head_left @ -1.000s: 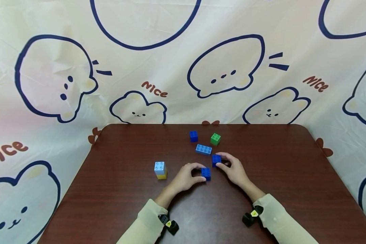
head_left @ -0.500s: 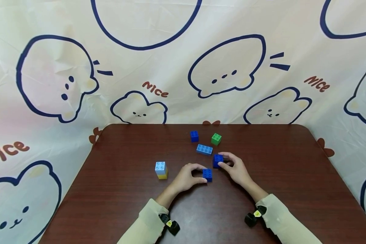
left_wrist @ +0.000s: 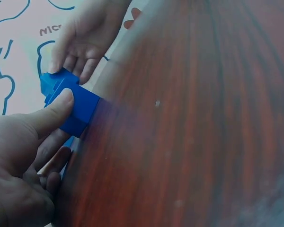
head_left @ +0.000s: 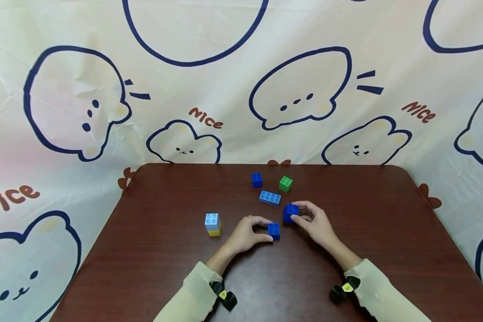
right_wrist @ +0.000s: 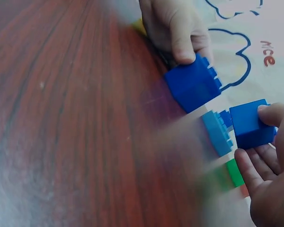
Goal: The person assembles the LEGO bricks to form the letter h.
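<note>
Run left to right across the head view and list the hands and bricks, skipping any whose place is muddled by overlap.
Light-blue-over-yellow plastic brick stack → left hand → dark-blue boxy plastic brick it pinches → second dark-blue boxy plastic brick → right hand that holds it.

Blue bricks (head_left: 273, 231), streaked brown table (head_left: 145, 259).

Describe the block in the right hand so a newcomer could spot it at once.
Above the brown table, look for the right hand. It pinches a dark blue block. Unlike the other held block, in the left hand, it is nearer the green block.
</note>
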`<state>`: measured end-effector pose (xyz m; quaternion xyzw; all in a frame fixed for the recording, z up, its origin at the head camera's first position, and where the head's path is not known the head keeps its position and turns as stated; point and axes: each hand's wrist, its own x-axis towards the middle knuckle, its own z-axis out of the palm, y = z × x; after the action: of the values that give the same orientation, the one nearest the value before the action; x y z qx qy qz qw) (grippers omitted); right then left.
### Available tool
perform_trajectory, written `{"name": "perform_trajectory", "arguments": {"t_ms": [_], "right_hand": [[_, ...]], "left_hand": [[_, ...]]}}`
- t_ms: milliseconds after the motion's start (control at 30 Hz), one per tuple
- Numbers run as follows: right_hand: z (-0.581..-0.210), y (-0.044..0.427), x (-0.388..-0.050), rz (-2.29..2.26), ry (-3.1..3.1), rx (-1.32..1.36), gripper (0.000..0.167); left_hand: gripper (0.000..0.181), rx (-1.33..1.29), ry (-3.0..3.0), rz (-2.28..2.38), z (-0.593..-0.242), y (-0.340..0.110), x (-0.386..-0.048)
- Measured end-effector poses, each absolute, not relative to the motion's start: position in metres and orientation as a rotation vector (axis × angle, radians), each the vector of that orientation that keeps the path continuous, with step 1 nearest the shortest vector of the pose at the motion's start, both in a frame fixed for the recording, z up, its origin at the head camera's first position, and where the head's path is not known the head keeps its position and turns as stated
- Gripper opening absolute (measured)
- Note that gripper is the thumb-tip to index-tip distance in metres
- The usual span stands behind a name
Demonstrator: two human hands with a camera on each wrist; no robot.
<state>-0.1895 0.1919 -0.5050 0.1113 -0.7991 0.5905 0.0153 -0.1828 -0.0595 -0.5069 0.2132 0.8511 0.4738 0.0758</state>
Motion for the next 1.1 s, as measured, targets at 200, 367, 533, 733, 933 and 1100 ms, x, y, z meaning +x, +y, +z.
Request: {"name": "perform_trajectory", "arguments": {"t_ms": [200, 367, 533, 733, 933, 1100], "right_hand": [[-0.496, 0.190, -0.181, 1.789, -2.514, 0.413, 0.034], [-0.495, 0.184, -0.175, 1.747, -2.518, 0.508, 0.034], [-0.496, 0.178, -0.171, 1.763, -2.506, 0.561, 0.035], [-0.495, 0.173, -0.168, 1.755, -2.510, 0.590, 0.034], [-0.496, 0.169, -0.167, 1.738, -2.524, 0.608, 0.035], [-0.496, 0.165, -0.166, 1.753, -2.519, 0.625, 0.035]], "left_hand": [[0.036, 0.632, 2.534, 1.438, -0.509, -0.061, -0.182], [0.036, 0.640, 2.534, 1.447, -0.510, -0.061, -0.182], [0.036, 0.633, 2.533, 1.448, -0.510, -0.060, -0.183], [0.036, 0.626, 2.523, 1.461, -0.510, -0.060, -0.183], [0.036, 0.643, 2.548, 1.438, -0.510, -0.060, -0.184], [0.036, 0.646, 2.543, 1.439, -0.509, -0.060, -0.183]]}}
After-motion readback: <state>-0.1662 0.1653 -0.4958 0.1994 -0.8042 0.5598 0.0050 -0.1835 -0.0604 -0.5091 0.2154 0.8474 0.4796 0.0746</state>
